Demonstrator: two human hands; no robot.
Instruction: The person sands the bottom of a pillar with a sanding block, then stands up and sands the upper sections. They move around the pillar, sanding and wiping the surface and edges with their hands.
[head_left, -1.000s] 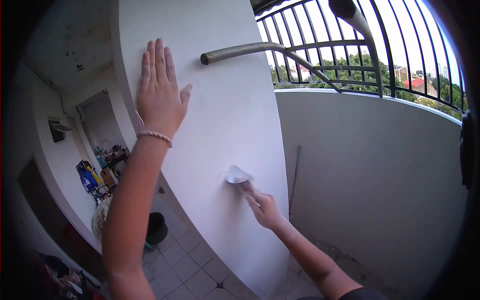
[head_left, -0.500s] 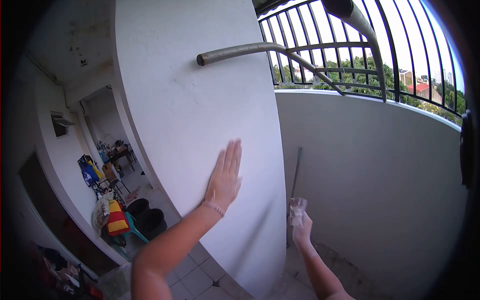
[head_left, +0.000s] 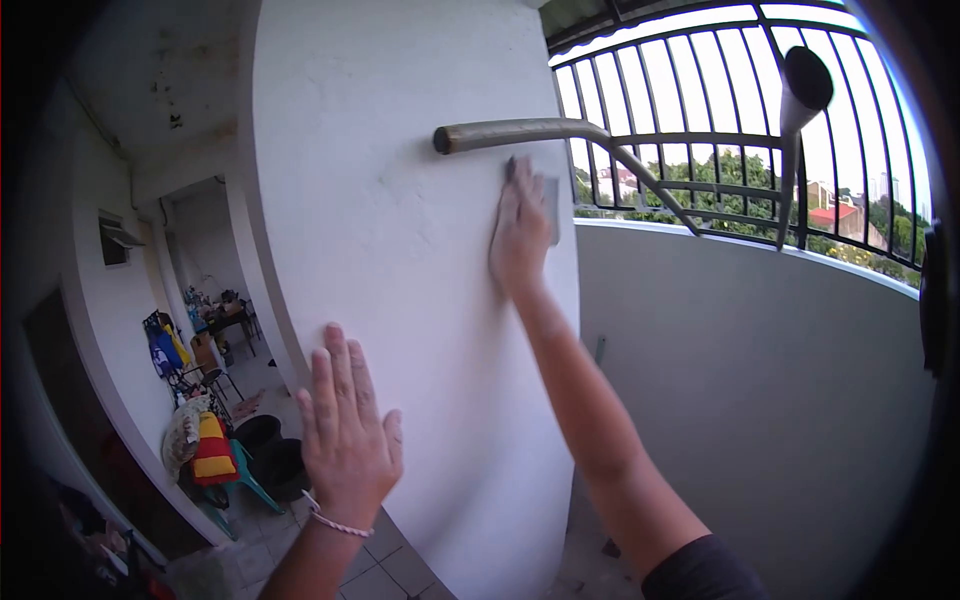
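Observation:
My left hand (head_left: 350,430) is raised in front of the left edge of a white wall (head_left: 420,300), fingers straight and nearly together, nothing in it; a pale bracelet circles the wrist. High on the same wall, just below the end of a metal tube (head_left: 515,132), my right hand (head_left: 522,225) presses a flat greyish piece (head_left: 552,208) to the surface. Its edge shows to the right of the fingers, and a small dark bit shows at the fingertips. The rest of the piece is hidden behind the hand.
Black railing bars (head_left: 690,90) top a low wall (head_left: 750,360) at the right. A second tube end (head_left: 806,78) juts out at upper right. At the left are a red and yellow cushion (head_left: 213,450), dark tubs (head_left: 277,465) and a doorway (head_left: 90,400).
My right hand has risen from low beside the wall to high on its face, with the piece in it. My left hand has moved down and left. The view has shifted.

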